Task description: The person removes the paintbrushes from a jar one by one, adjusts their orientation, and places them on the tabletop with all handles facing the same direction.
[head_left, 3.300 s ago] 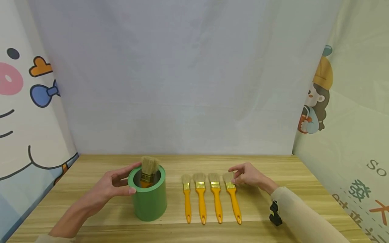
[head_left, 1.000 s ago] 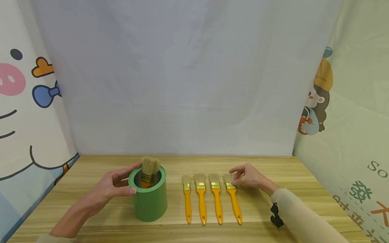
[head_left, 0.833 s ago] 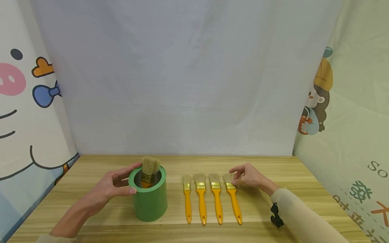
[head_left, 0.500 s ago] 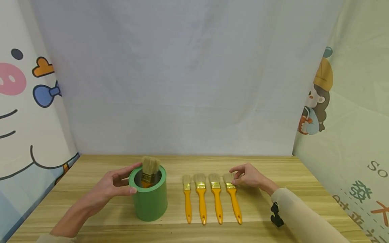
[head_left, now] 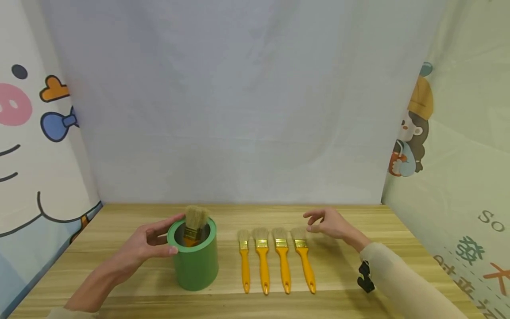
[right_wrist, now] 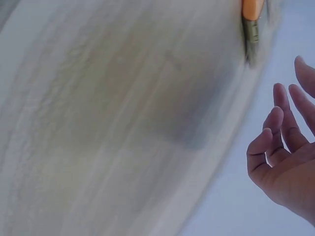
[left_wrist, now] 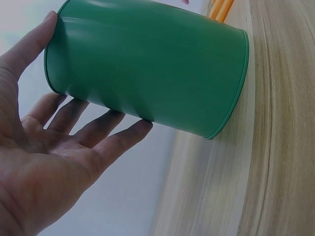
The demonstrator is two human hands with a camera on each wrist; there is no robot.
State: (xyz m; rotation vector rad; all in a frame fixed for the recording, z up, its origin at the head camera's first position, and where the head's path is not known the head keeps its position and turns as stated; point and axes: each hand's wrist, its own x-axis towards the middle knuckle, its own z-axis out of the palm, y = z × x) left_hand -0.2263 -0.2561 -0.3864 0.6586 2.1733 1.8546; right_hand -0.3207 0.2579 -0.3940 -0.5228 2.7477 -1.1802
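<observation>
A green can (head_left: 197, 266) stands upright at the left, a brush (head_left: 195, 219) leaning in it with bristles up. My left hand (head_left: 133, 250) holds the can's rim side, thumb in front and a finger behind; in the left wrist view its fingertips touch the can's wall (left_wrist: 147, 64). Several yellow-handled brushes lie in a row to the right, bristles away from me; the rightmost one (head_left: 306, 266) slants slightly. Just right of and above its bristles is my right hand (head_left: 332, 223), fingers loosely bent, holding nothing. In the right wrist view this hand (right_wrist: 285, 152) is apart from a brush (right_wrist: 252, 29).
The wooden table (head_left: 139, 301) ends at a pale curtain (head_left: 239, 110) behind. Printed cloths hang at the left (head_left: 44, 177) and right (head_left: 458, 155). A black piece (head_left: 365, 277) is on the right sleeve.
My right hand has lifted off the bristles of the rightmost brush and moved slightly up and right. The left hand and can stay in place.
</observation>
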